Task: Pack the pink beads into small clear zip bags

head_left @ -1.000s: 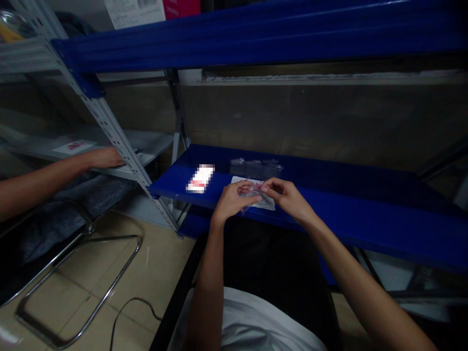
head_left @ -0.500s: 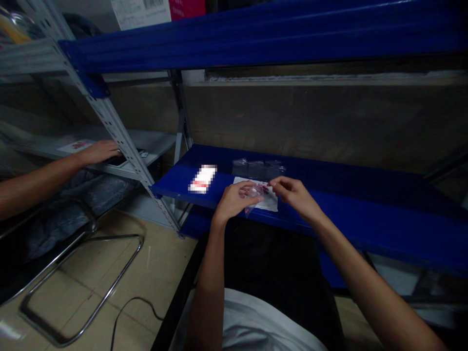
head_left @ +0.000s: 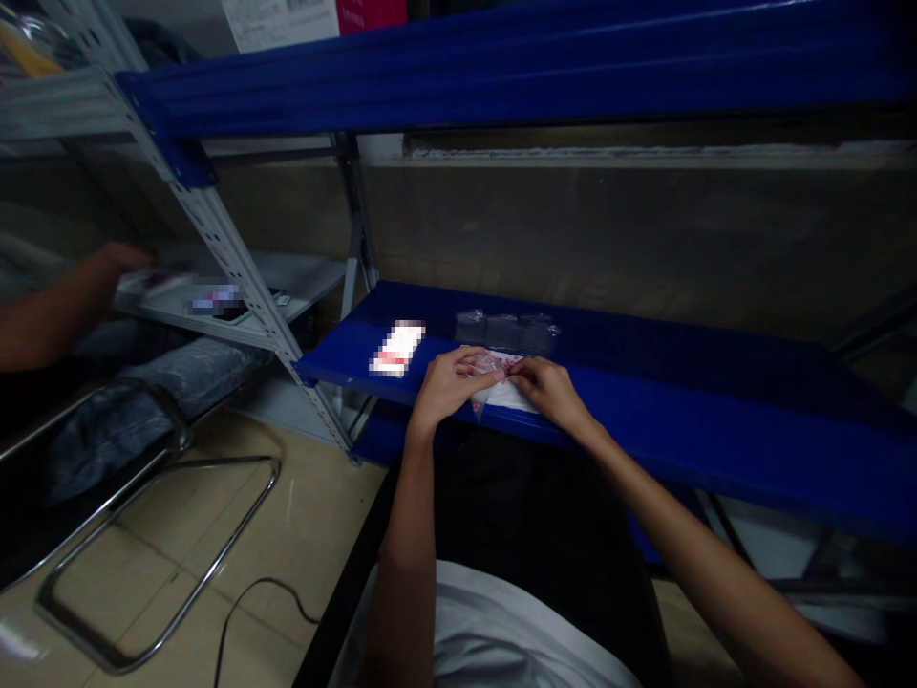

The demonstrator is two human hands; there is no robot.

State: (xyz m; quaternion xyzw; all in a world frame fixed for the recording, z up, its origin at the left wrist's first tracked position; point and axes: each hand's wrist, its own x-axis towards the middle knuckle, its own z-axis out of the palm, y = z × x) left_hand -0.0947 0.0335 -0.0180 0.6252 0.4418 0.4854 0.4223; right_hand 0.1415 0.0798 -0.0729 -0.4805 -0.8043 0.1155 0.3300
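Note:
My left hand [head_left: 453, 384] is closed on a small clear plastic bag [head_left: 481, 390], which hangs at the front edge of the blue shelf; a few reddish bits show near its bottom. Close beside it, my right hand [head_left: 545, 388] has its thumb and fingers pinched together over a white sheet [head_left: 517, 396]. Whatever is between those fingertips is too small to name. Small red pieces [head_left: 508, 367] lie on the sheet, partly covered by my hands. Behind the sheet, several clear plastic bags [head_left: 505, 331] lie flat in a row.
A bright blurred-out phone-like rectangle [head_left: 398, 348] lies on the blue shelf [head_left: 688, 401] to the left. A blue beam [head_left: 501, 72] crosses overhead, with a metal upright [head_left: 236, 258] at left. Beyond it is a co-worker's arm [head_left: 64, 306] by a grey shelf; a chair frame [head_left: 164, 573] stands below.
My right hand has moved left and down to the red pieces, close to the bag. My left hand has shifted slightly left with the bag. The co-worker's hand has moved back left.

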